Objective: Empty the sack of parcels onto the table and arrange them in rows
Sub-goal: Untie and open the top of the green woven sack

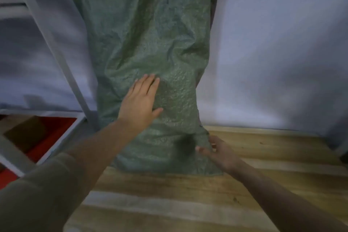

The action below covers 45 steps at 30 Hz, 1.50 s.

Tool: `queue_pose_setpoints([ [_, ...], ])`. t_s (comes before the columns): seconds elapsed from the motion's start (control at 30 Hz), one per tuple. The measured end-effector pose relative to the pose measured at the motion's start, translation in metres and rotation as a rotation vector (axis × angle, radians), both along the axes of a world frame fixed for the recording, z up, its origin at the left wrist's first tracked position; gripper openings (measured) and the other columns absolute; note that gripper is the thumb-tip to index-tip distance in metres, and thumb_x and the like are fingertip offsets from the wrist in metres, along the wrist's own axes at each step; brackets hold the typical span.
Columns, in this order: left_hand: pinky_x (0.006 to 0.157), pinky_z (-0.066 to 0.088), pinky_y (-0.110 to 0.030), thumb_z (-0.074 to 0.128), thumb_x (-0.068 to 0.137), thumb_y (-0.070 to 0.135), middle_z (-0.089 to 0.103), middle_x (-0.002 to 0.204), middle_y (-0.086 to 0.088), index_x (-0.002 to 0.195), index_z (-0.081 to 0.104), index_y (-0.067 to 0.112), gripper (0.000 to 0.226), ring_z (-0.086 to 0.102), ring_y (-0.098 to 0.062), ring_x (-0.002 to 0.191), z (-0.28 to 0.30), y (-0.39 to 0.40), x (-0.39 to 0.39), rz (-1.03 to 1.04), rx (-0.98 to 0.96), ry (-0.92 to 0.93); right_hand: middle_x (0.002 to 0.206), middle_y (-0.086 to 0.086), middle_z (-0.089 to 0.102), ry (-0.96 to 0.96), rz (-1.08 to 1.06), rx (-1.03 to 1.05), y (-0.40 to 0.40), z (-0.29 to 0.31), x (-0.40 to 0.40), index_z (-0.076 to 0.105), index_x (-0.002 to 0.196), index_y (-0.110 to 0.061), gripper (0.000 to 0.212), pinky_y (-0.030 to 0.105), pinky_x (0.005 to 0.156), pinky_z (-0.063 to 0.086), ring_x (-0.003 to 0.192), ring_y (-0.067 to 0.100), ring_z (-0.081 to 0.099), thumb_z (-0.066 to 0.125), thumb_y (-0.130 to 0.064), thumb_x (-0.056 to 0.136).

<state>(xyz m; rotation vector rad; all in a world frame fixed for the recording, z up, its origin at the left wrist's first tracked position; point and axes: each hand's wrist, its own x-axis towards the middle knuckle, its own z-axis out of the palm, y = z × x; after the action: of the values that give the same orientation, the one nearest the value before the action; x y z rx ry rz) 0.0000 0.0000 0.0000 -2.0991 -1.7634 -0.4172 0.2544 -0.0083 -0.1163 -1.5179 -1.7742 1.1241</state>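
A tall green woven sack (143, 34) leans upright against the pale wall, its lower end resting on the wooden table (188, 194). My left hand (140, 101) lies flat on the sack's front, fingers spread, holding nothing. My right hand (216, 151) is at the sack's lower right corner, fingers apart and touching the fabric; whether it pinches the cloth cannot be told. No parcels show; the sack hides its contents. A dark smudge sits on the sack near my right hand.
A grey metal shelf frame (56, 49) slants down on the left, with a red floor area and a brown cardboard box (28, 133) below it. The pale wall (273, 52) stands right behind the table's far edge.
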Motion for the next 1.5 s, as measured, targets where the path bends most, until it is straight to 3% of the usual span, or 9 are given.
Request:
queue_pose_setpoints([
  [0.13,0.114,0.029,-0.036,0.063,0.091,0.041,0.037,0.151,-0.01,0.151,0.027,0.007,0.078,0.034,-0.026,0.139,0.006,0.046,-0.009,0.025,-0.065,0.017,0.111,-0.012,0.064,0.088,-0.096,-0.002,0.032,0.001,-0.029,0.057,0.134,-0.021,0.053,0.019,0.075,0.047,0.088,-0.002,0.057,0.074,-0.035,0.086],
  [0.27,0.08,0.046,-0.039,0.057,0.096,0.03,0.063,0.109,-0.009,0.109,0.069,0.011,0.026,0.058,-0.029,0.103,0.012,0.067,-0.008,0.014,-0.04,0.017,0.138,0.002,0.053,0.066,-0.145,-0.078,0.042,-0.008,-0.041,0.045,0.145,-0.016,0.066,0.033,0.095,0.045,0.117,0.016,0.051,0.07,-0.039,0.088],
  [0.67,0.062,0.037,-0.032,0.059,0.093,0.041,0.068,0.077,-0.004,0.084,0.071,0.016,0.029,0.063,-0.028,0.077,0.078,0.045,0.066,-0.112,0.099,-0.093,0.112,-0.007,0.053,0.268,-0.422,-0.216,-0.019,-0.019,0.023,0.044,0.138,-0.014,0.066,0.036,0.095,0.049,0.106,0.018,0.059,0.077,-0.029,0.083],
  [0.9,0.062,0.04,-0.031,0.065,0.091,0.037,0.063,0.066,-0.004,0.07,0.069,0.014,0.032,0.06,-0.025,0.069,0.087,0.016,0.147,-0.06,0.044,-0.249,0.144,0.017,0.046,-0.003,-0.589,-0.182,-0.054,-0.027,0.09,0.031,0.149,-0.013,0.126,0.054,0.11,0.039,0.134,0.038,0.042,0.069,-0.084,0.052],
  [0.97,0.063,0.044,-0.033,0.067,0.088,0.037,0.063,0.067,-0.006,0.068,0.068,0.015,0.03,0.061,-0.029,0.072,0.083,0.012,0.166,-0.027,0.031,-0.324,0.127,0.013,0.06,-0.059,-0.603,-0.136,-0.056,-0.018,0.131,0.046,0.135,-0.019,0.117,0.051,0.1,0.048,0.118,0.036,0.056,0.065,-0.09,0.044],
  [1.07,0.068,0.052,-0.034,0.069,0.086,0.033,0.064,0.065,-0.005,0.058,0.064,0.015,0.034,0.066,-0.027,0.073,0.082,0.013,0.188,-0.01,0.008,-0.488,0.102,0.004,0.07,-0.226,-0.535,-0.016,-0.057,0.009,0.187,0.064,0.102,-0.025,0.049,0.045,0.089,0.054,0.101,0.03,0.066,0.069,-0.065,0.075],
  [1.23,0.071,0.043,-0.023,0.068,0.088,0.03,0.066,0.074,-0.004,0.078,0.075,0.006,0.026,0.06,-0.014,0.076,0.054,0.013,0.209,0.057,-0.028,-0.76,0.127,0.011,0.066,-0.372,-0.531,0.254,-0.068,0.048,0.214,0.064,0.128,-0.017,0.055,0.043,0.105,0.043,0.122,0.034,0.057,0.057,-0.057,0.09],
  [1.37,0.084,0.048,-0.029,0.072,0.085,0.039,0.07,0.09,-0.008,0.098,0.074,0.005,0.036,0.064,-0.019,0.092,-0.009,-0.008,0.215,0.021,-0.398,-0.677,0.148,0.002,0.049,-0.545,-0.278,0.267,-0.101,0.03,0.206,0.052,0.14,-0.028,0.076,0.042,0.118,0.02,0.14,0.024,0.037,0.048,-0.076,0.081],
  [1.5,0.11,0.038,-0.041,0.059,0.055,0.088,0.05,0.145,-0.001,0.139,0.052,0.025,0.106,0.047,-0.021,0.131,-0.049,-0.042,0.219,-0.156,-0.409,-0.43,0.156,0.002,0.038,-0.58,-0.283,0.295,-0.121,0.006,0.208,0.042,0.148,-0.031,0.084,0.045,0.121,0.006,0.147,0.022,0.026,0.035,-0.078,0.078],
])
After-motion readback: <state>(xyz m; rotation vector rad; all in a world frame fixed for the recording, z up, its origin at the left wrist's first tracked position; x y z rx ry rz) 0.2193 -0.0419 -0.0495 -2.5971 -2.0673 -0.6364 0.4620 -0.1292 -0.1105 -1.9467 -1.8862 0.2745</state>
